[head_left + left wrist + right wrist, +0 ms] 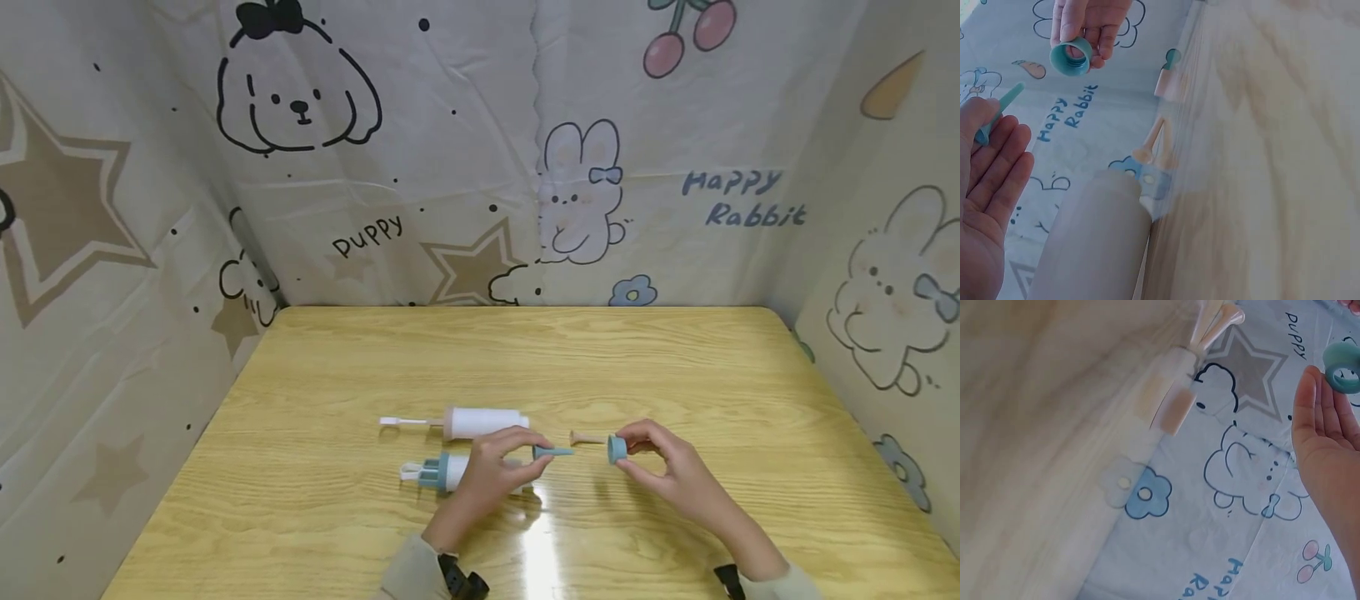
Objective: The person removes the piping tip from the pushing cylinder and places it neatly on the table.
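My left hand (pixel 504 463) pinches a small blue-green tapered stick (pixel 557 452) by its flared end, with the thin tip towards the right. In my right hand (pixel 673 468) is a blue-green screw cap (pixel 617 450), gripped between thumb and fingers, its open side facing the stick. The two pieces are apart, above the table. Under my left hand lies a white bottle with a blue-green collar (pixel 432 472), partly hidden. Behind it lies another white bottle (pixel 486 423) with a pink collar and a white-tipped brush. A pink tapered stick (pixel 587 437) lies between the hands.
A pink cap (pixel 1175 410) stands on the table near the pink stick, mostly behind my right hand in the head view. The wood-grain table (pixel 337 358) meets patterned cloth walls (pixel 450 167) at its back and sides.
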Motion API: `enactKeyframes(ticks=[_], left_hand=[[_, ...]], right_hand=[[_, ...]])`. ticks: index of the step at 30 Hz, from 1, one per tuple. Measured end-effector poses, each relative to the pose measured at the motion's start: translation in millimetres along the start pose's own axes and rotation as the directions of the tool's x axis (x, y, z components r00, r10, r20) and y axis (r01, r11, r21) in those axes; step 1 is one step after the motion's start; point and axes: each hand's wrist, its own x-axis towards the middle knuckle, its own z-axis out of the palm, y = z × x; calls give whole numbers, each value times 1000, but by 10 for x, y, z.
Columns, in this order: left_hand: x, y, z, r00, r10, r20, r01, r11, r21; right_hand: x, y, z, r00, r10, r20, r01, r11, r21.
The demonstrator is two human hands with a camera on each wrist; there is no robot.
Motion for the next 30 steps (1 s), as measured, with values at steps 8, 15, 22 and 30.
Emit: enactKeyframes(ticks=[8,15,22,30], left_hand=[[34,34,143,1000,11,6,-11,1000,-21],[56,78,256,999,-31,35,32,999,-42],[66,94,338,999,-23,42,26,997,-69],[58,112,361,998,-41,49,45,996,-80]], right_hand=[[-99,27,-109,1000,9,-22,-10,999,-41],[-196,59,-200,998,56,-27,-58,996,-62],[-261,99,-266,997,65,-32,-67,994,-81],[-266,143,-274,998,54,-24,-56,993,-105]])
